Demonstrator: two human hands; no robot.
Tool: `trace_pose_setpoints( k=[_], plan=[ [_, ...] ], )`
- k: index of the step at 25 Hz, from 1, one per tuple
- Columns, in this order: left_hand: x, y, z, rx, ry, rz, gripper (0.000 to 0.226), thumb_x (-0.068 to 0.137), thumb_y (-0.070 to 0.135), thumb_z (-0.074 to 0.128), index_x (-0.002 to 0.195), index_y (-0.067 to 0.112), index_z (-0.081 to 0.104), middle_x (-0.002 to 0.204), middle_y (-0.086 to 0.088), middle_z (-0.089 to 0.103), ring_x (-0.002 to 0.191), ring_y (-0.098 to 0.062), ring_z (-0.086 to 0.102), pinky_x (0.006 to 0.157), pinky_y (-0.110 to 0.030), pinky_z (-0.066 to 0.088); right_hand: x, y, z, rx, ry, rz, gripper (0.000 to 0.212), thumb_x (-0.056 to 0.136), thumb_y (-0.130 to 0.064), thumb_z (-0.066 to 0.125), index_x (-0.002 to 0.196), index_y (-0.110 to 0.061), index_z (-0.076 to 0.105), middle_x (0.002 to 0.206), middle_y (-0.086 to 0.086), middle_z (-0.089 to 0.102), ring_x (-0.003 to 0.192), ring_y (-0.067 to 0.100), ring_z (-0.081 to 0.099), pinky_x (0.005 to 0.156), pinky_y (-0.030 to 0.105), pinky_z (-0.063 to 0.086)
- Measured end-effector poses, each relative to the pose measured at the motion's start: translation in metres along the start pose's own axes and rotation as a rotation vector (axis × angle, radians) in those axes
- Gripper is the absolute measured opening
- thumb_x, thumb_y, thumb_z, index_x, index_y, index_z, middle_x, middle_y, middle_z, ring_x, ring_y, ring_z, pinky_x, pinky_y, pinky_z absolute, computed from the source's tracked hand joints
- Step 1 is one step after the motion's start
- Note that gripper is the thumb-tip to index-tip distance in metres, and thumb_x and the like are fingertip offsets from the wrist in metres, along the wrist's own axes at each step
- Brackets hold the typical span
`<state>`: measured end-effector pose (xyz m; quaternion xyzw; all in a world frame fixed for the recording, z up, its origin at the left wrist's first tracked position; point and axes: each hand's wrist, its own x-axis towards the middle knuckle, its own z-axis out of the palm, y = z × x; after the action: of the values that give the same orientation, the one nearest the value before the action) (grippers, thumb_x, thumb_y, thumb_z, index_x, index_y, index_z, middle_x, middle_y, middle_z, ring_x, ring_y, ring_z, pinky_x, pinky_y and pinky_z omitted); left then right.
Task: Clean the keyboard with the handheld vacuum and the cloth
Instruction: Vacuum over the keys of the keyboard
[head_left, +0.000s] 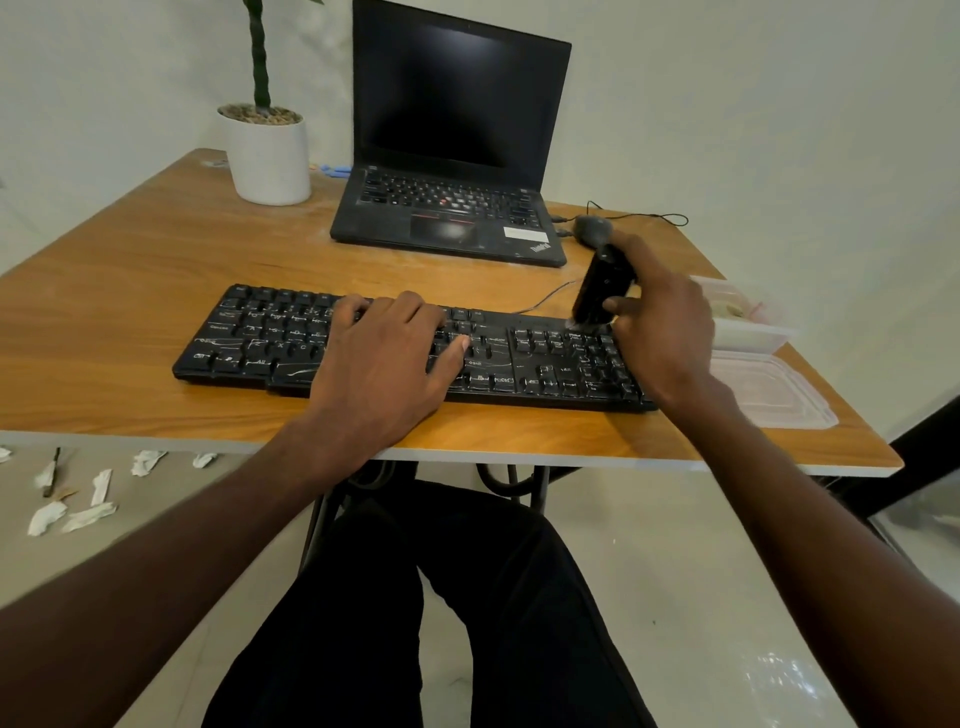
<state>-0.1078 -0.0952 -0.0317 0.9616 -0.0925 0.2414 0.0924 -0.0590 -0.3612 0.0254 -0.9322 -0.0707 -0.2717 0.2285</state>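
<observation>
Two bare hands work at a wooden table (156, 270). Behind sits an open laptop (452, 156), with a potted plant (267, 150) to its left. A black keyboard (244, 338) lies near the front edge, its long axis running left to right, streaked with pale marks. The left hand (387, 358) rests flat on its middle, fingers spread, steadying it. The right hand (662, 322) grips a small black vacuum (602, 286), upright, nozzle down at the keyboard's far right corner. Uncleaned keys stretch leftward from the nozzle. No cloth is visible.
</observation>
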Motion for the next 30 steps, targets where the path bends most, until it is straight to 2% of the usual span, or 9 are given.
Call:
trace_pose_setpoints(
  k=[2,5,7,12,16,21,24,27,30],
  plan=[
    [0.000,0.000,-0.001,0.000,0.005,-0.002,0.051,0.108,0.057,0.036,0.128,0.021,0.066,0.125,0.000,0.066,0.113,-0.020,0.062,0.112,-0.049,0.031,0.003,0.002,-0.005,-0.172,0.071,0.003,0.078,0.079,0.004,0.064,0.140,-0.040,0.044,0.109,0.007,0.073,0.099,0.034,0.065,0.076,0.047,0.055],
    [-0.001,-0.001,0.000,-0.014,0.021,-0.001,0.050,0.108,0.056,0.037,0.128,0.021,0.066,0.125,0.000,0.066,0.113,-0.020,0.062,0.111,-0.049,0.031,0.004,0.001,-0.005,-0.015,0.037,-0.049,0.079,0.076,0.007,0.064,0.137,-0.041,0.048,0.111,0.000,0.071,0.098,0.025,0.064,0.074,0.043,0.055],
    [0.001,-0.001,0.000,-0.012,0.010,0.002,0.049,0.108,0.056,0.037,0.128,0.021,0.065,0.125,0.000,0.066,0.113,-0.021,0.062,0.111,-0.050,0.031,0.007,0.002,-0.004,-0.082,0.021,-0.029,0.081,0.077,0.002,0.065,0.141,-0.042,0.045,0.109,0.002,0.074,0.100,0.029,0.065,0.076,0.042,0.053],
    [-0.001,0.000,-0.001,-0.012,0.017,-0.010,0.049,0.108,0.057,0.037,0.128,0.022,0.065,0.126,0.000,0.066,0.114,-0.021,0.062,0.112,-0.050,0.030,0.009,-0.005,-0.002,-0.131,0.006,-0.084,0.076,0.082,-0.003,0.070,0.141,-0.043,0.043,0.117,0.006,0.072,0.111,0.036,0.060,0.088,0.060,0.051],
    [-0.002,0.002,-0.003,-0.023,0.021,-0.018,0.048,0.108,0.056,0.039,0.129,0.022,0.065,0.126,0.000,0.066,0.113,-0.020,0.061,0.110,-0.051,0.030,0.010,0.005,-0.017,-0.346,-0.068,-0.093,0.069,0.089,-0.007,0.068,0.143,-0.042,0.043,0.122,0.010,0.070,0.115,0.039,0.057,0.090,0.056,0.044],
    [-0.003,0.004,-0.002,-0.024,0.021,-0.024,0.048,0.108,0.056,0.038,0.130,0.023,0.065,0.128,0.001,0.065,0.114,-0.020,0.061,0.107,-0.050,0.029,0.006,-0.002,-0.014,-0.121,-0.043,-0.094,0.069,0.086,-0.003,0.069,0.140,-0.039,0.045,0.118,0.009,0.072,0.107,0.035,0.066,0.085,0.053,0.055],
    [-0.003,0.004,-0.003,-0.015,0.026,-0.026,0.049,0.108,0.056,0.036,0.128,0.022,0.065,0.126,0.001,0.066,0.111,-0.020,0.061,0.104,-0.048,0.029,0.013,0.000,-0.015,-0.253,0.015,-0.061,0.066,0.085,-0.006,0.069,0.137,-0.039,0.045,0.115,0.010,0.072,0.108,0.040,0.063,0.087,0.054,0.051],
    [-0.003,0.004,-0.003,-0.023,0.039,-0.023,0.050,0.108,0.057,0.036,0.128,0.022,0.066,0.125,0.002,0.066,0.110,-0.019,0.061,0.101,-0.047,0.028,0.016,-0.006,-0.012,-0.146,-0.046,-0.112,0.066,0.083,-0.007,0.071,0.136,-0.039,0.048,0.116,0.006,0.073,0.105,0.035,0.066,0.081,0.051,0.056],
    [-0.003,0.005,-0.003,-0.017,0.036,-0.027,0.050,0.108,0.058,0.036,0.127,0.023,0.066,0.125,0.002,0.066,0.109,-0.019,0.061,0.099,-0.047,0.029,0.021,0.000,-0.021,-0.343,-0.049,-0.041,0.063,0.086,-0.011,0.070,0.140,-0.033,0.046,0.116,0.016,0.071,0.107,0.041,0.063,0.080,0.050,0.055]
  ],
)
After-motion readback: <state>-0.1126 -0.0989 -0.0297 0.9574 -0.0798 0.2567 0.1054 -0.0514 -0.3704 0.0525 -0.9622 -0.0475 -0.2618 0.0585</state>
